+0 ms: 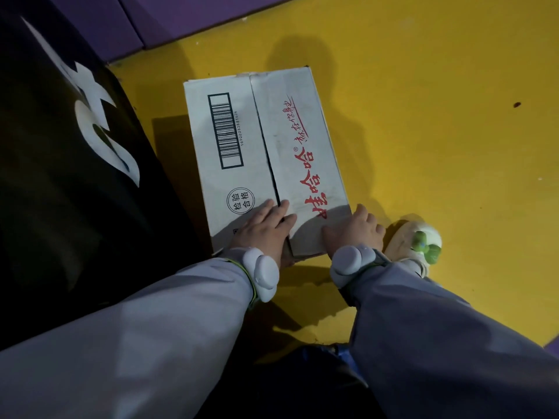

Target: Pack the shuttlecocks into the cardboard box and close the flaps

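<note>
Flat palms on a shut box

Left hand (266,226) lies with fingers together across the flap seam; right hand (357,228) seems curled over the near right corner. The cardboard box (260,152) sits on yellow floor (423,131), flaps down.

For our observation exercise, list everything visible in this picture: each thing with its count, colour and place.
cardboard box: one, white with red lettering and a black barcode, on the floor, top flaps down
floor: yellow, under the box
mats: purple, top edge
black object with white lettering: one, left of the box
slipper: one, cream with green ornament, right of the box
wrist devices: two, white, on the wrists
sleeves: two, light grey
left hand: flat on the flap seam
right hand: on the box's near right corner
</note>
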A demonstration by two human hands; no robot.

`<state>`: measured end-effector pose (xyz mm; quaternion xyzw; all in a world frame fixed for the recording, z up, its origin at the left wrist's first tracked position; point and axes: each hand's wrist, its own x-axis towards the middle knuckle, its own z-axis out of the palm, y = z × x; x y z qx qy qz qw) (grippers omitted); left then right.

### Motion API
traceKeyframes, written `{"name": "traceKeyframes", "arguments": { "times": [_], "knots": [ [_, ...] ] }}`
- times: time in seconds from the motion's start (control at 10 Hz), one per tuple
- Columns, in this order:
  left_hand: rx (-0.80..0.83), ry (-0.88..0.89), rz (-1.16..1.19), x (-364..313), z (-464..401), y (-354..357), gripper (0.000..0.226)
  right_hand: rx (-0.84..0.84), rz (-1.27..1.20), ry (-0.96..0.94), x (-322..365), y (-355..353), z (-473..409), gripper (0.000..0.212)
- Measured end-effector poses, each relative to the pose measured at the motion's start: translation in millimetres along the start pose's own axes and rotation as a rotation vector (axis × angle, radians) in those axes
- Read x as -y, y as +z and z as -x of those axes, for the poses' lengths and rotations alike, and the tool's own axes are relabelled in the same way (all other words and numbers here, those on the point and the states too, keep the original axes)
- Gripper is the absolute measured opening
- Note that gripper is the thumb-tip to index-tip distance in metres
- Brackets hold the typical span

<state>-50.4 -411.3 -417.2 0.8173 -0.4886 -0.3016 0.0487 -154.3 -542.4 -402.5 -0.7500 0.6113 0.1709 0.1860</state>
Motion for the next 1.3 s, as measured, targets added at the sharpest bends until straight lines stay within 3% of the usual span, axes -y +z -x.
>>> {"name": "traceKeyframes", "arguments": {
  "times": [0.1,0.2,0.4,0.5,0.7,0.8,0.9,1.0,1.3],
  "knots": [
    [0.047,-0.009,-0.017,-3,1,-9,0.076,0.125,-0.209,0.139,-2,3,-7,0.056],
    [0.068,-0.014,-0.045,-5,2,-15,0.075,0.16,-0.302,0.114,-1,5,-7,0.052],
    [0.062,-0.124,-0.054,0,-3,-35,0.082,0.157,-0.202,0.074,33,-9,-21,0.027],
    [0.068,-0.224,-0.05,17,-16,-54,0.071,0.072,-0.249,0.056,68,-16,-32,0.023],
    [0.015,-0.42,-0.013,43,-38,-75,0.053,0.14,-0.286,-0.191,113,-7,-30,0.048],
    [-0.03,-0.56,-0.007,65,-47,-75,0.055,0.152,-0.286,-0.369,144,3,-27,0.048],
    [-0.049,-0.585,-0.007,71,-48,-72,0.059,0.171,-0.265,-0.44,147,0,-29,0.048],
    [-0.047,-0.572,0.014,68,-48,-72,0.06,0.24,-0.153,-0.527,134,-13,-37,0.061],
    [-0.163,-0.396,0.062,47,-34,-108,0.063,0.195,-0.055,-0.428,127,-50,-20,0.067]
  ]
}}
